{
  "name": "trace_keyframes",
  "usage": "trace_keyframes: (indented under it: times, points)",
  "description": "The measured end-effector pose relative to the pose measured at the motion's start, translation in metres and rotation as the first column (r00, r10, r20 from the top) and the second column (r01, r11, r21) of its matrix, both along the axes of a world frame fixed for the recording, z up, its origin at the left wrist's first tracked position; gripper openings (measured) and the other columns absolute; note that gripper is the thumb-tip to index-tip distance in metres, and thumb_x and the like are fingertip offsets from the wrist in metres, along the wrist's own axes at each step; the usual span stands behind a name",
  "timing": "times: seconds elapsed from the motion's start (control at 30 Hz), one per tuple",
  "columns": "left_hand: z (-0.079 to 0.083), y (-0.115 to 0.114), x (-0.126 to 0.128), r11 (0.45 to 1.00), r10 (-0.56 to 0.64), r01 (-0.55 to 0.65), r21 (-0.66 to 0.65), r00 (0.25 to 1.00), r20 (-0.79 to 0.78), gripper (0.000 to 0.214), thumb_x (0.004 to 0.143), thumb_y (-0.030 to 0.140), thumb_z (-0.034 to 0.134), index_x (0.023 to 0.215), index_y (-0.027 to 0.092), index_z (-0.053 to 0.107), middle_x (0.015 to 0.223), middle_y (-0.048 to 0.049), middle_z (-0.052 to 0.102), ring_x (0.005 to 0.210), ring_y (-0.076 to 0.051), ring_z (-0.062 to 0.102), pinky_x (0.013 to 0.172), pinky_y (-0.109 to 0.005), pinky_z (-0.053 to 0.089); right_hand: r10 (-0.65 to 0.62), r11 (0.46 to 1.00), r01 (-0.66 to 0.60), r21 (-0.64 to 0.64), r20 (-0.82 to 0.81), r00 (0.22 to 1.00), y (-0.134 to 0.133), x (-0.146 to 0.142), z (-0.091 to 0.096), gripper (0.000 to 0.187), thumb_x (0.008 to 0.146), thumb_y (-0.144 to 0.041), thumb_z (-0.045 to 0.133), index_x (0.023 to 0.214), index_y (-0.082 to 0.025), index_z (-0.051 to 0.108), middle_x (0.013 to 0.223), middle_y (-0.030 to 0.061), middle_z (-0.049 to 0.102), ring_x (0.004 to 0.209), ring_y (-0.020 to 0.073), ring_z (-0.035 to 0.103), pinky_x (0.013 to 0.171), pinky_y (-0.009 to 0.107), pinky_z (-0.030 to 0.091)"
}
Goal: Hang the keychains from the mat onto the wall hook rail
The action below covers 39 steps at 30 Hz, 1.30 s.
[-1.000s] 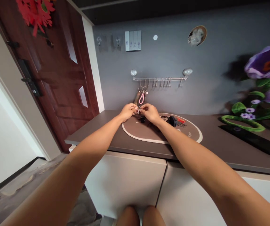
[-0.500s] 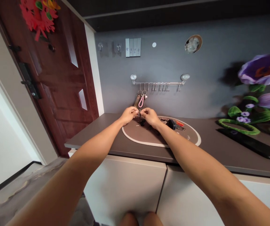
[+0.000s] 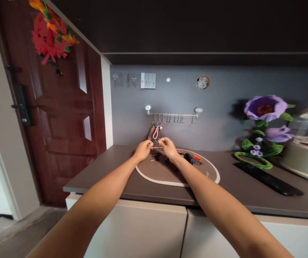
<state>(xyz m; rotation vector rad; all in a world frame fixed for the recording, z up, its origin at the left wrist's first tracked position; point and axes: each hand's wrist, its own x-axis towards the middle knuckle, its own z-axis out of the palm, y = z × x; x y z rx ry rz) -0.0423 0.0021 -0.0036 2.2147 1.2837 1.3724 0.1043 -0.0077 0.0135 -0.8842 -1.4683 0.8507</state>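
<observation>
My left hand and my right hand meet over the back of an oval brown mat on the counter. Both pinch a small metal key ring between their fingertips, with dark keys dangling under it. More keys with a black fob and a red piece lie on the mat to the right of my right hand. Just behind my hands a pink strap hangs from the wall hook rail.
The dark counter sits on white cabinets. A purple flower ornament and a black flat tray stand at the right, with a metal pot beyond. A red-brown door is at the left, and light switches are on the grey wall.
The view has tilted up and shifted, so the wall, the overhead cabinet and the pot show more. My hands stay together on the key ring, held slightly higher off the mat.
</observation>
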Motion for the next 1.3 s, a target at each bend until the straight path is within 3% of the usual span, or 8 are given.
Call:
trace_keyframes:
  times: [0.37,0.83,1.3]
  points:
    - [-0.001,-0.004,0.005,0.999,0.042,-0.038,0.030,0.989,-0.140,0.019,0.079,0.019,0.042,0.073,0.015,0.059,0.070,-0.0019,0.063,0.064,-0.011,0.054,0.061,-0.021,0.036,-0.098,0.994,0.080,-0.078,-0.257,0.961,0.006,-0.001,0.040,0.004,0.072,-0.018,0.052,0.069,-0.016,0.049,0.064,-0.0021,0.054,0.061,0.0079,0.053,0.059,0.023,0.049]
    - [-0.002,-0.002,0.004,0.998,0.061,-0.056,0.033,0.984,-0.167,0.021,0.080,0.022,0.042,0.069,0.016,0.059,0.065,-0.0012,0.061,0.061,-0.011,0.051,0.059,-0.022,0.033,-0.246,0.963,0.181,-0.200,-0.380,0.891,0.043,-0.014,0.090,0.018,0.077,-0.005,0.043,0.063,-0.015,0.049,0.053,-0.0030,0.053,0.048,0.0050,0.050,0.048,0.017,0.046]
    - [-0.001,-0.002,0.003,0.999,0.053,-0.050,0.022,0.985,-0.164,0.020,0.079,0.021,0.043,0.069,0.016,0.059,0.066,-0.0014,0.061,0.061,-0.011,0.052,0.059,-0.021,0.034,-0.311,0.929,0.193,-0.314,-0.384,0.870,0.056,-0.014,0.084,0.017,0.076,-0.005,0.043,0.063,-0.015,0.049,0.052,-0.0035,0.052,0.047,0.0055,0.049,0.051,0.020,0.048]
